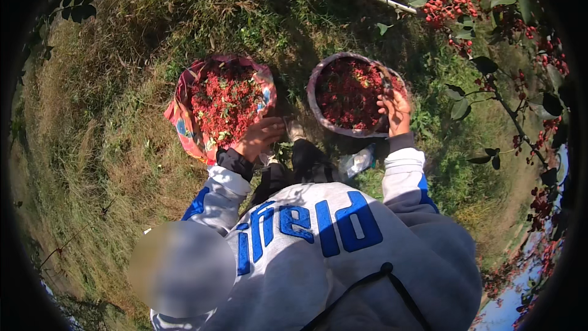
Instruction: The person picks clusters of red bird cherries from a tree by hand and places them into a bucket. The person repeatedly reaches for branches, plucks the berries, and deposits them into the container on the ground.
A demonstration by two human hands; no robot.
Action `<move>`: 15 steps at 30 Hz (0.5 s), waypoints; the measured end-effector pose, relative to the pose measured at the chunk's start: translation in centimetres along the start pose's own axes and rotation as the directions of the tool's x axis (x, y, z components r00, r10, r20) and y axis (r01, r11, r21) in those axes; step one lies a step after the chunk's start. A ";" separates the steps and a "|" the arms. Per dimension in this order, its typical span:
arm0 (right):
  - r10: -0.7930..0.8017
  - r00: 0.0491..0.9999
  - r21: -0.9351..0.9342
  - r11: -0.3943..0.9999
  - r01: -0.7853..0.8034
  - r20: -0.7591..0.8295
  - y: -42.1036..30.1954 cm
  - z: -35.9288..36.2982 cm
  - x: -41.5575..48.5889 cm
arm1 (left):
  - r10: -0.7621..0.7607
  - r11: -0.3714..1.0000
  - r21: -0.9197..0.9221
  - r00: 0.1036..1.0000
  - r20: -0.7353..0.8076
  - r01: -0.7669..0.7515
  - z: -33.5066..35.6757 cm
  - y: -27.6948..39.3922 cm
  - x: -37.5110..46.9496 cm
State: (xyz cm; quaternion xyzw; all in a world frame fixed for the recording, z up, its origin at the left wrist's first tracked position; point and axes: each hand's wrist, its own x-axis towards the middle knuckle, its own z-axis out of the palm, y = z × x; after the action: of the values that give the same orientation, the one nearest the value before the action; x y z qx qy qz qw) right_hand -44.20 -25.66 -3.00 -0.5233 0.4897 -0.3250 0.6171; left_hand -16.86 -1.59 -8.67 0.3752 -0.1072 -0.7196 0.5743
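Two containers of red prickly-ash berry clusters stand on the grass before me. On the left is a red patterned cloth bag (183, 125) with its mouth spread wide. Its berries (225, 101) are mixed with some green leaves. My left hand (262, 137) is at the bag's lower right edge, back up, fingers stretched to the right; its palm is hidden. The round basket (317, 109) on the right has a pale wrapped rim and holds darker-looking berries (349, 89). At its right side, my right hand (396, 106) has its fingers curled around the basket's brown handle (385, 75).
My shoes (295, 129) are between and just below the containers. A clear plastic bag (357, 162) lies below the basket. Branches with red berry clusters (450, 7) hang at upper right and down the right side. Tall dry grass (92, 115) covers the left.
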 end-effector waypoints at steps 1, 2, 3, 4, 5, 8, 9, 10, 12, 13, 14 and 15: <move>0.043 0.998 -0.072 0.996 -0.047 -0.047 0.8 0.5 -0.9 | -0.057 0.987 0.142 0.994 -0.098 0.071 0.3 0.0 -0.5; 0.128 0.990 -0.066 0.989 -0.132 -0.060 2.3 0.3 -1.4 | -0.091 0.992 0.085 0.994 -0.054 0.095 -2.8 -2.3 -0.3; 0.210 0.974 -0.057 0.975 -0.215 -0.083 3.8 0.2 -1.9 | -0.079 0.981 0.167 0.991 -0.108 0.096 -2.8 -3.2 -1.0; 0.242 0.967 -0.071 0.966 -0.248 -0.086 4.6 0.5 -2.6 | -0.098 0.990 0.090 0.986 -0.136 0.111 -3.2 -4.3 -1.7; 0.273 0.958 -0.087 0.956 -0.280 -0.088 5.4 1.0 -3.2 | -0.118 0.993 0.011 0.980 -0.163 0.121 -4.3 -5.5 -2.1; 0.358 0.932 -0.150 0.919 -0.364 -0.064 7.4 1.5 -4.4 | -0.127 0.989 -0.099 0.976 -0.179 0.110 -6.9 -8.9 -2.9; 0.373 0.926 -0.194 0.906 -0.377 -0.059 7.8 1.4 -4.4 | -0.151 0.988 -0.001 0.942 -0.301 0.158 -5.8 -8.5 -3.3; 0.365 0.930 -0.200 0.909 -0.366 -0.041 8.2 1.0 -4.3 | -0.130 0.990 0.017 0.936 -0.328 0.143 -5.8 -9.3 -3.2; 0.383 0.923 -0.273 0.885 -0.377 -0.035 8.4 0.5 -3.6 | -0.098 0.991 0.059 0.944 -0.314 0.123 -5.9 -10.1 -2.7; 0.391 0.920 -0.310 0.871 -0.381 -0.031 8.5 0.3 -3.1 | -0.052 0.994 0.075 0.956 -0.289 0.076 -6.0 -10.5 -2.3; 0.404 0.915 -0.335 0.860 -0.386 -0.016 8.8 0.1 -2.7 | -0.073 0.974 0.170 0.914 -0.399 0.152 -5.8 -11.1 -1.8; 0.419 0.908 -0.357 0.848 -0.392 -0.002 9.3 -0.1 -2.0 | -0.061 0.959 0.218 0.882 -0.467 0.182 -6.3 -12.4 -1.0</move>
State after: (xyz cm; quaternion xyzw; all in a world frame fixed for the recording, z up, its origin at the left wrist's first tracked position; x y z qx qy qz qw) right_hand -45.97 -21.66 -11.42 -0.5212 0.6149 -0.0750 0.5871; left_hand -21.89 4.97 -19.90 0.6099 -0.0374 -0.6265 0.4838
